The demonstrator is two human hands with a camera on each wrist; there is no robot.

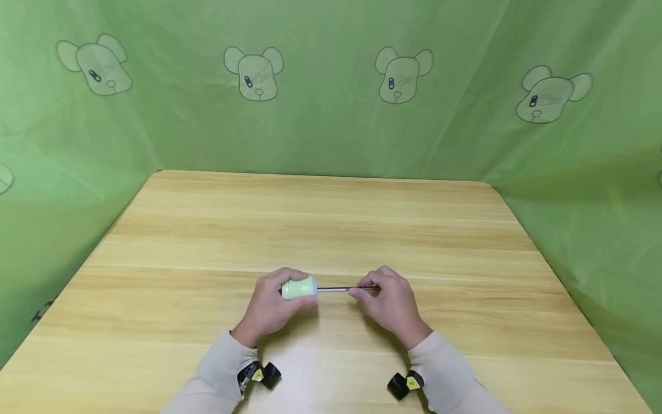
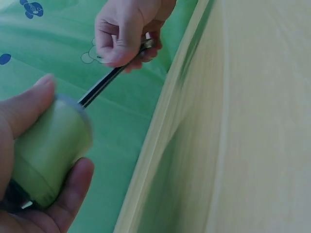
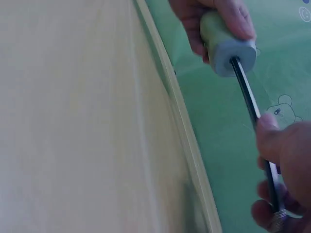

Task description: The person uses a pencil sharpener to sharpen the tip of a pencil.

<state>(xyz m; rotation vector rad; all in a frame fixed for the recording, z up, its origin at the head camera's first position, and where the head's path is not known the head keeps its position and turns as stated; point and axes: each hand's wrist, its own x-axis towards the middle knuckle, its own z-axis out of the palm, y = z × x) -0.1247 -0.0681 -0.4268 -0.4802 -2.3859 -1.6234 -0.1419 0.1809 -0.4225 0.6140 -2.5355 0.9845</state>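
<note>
Left hand (image 1: 270, 301) clamps its fingers round the green handle (image 1: 296, 289), lower centre; right hand (image 1: 393, 299) pinches the rod (image 1: 333, 289)! Two-handed holding seems the step; moving on calls for steady alignment.

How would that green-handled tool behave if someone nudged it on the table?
The rod probably won't bend: it looks straight and has a metallic shine. The handle, with its roundish sides, might roll a little. Being much thicker than the rod, it would likely leave the rod slanting downward.
</note>
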